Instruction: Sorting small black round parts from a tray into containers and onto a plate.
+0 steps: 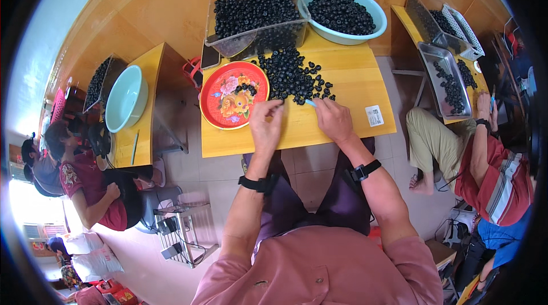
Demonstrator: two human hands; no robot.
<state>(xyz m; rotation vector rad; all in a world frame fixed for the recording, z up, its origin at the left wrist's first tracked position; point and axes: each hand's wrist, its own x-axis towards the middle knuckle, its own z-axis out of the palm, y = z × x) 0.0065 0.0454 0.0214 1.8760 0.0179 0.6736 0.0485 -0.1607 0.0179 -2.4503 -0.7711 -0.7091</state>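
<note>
A heap of small black round pieces (288, 73) lies on the yellow table (354, 79) before me, some showing a hole in the middle. My left hand (266, 126) is at the right rim of a red floral tray (214, 108), its fingers curled together; whatever they pinch is too small to make out. A few black pieces sit in the tray. Just right of the heap's near edge, my right hand (334, 120) is closed around a light blue stick-like tool (310, 103), whose tip points left toward my left hand.
Behind the heap stand a clear bin (288, 36) and a light blue basin (379, 25), both full of black pieces. A white label (374, 116) is on the table's right side. People sit at side tables left and right, with another blue basin (127, 99) and a metal tray (425, 56).
</note>
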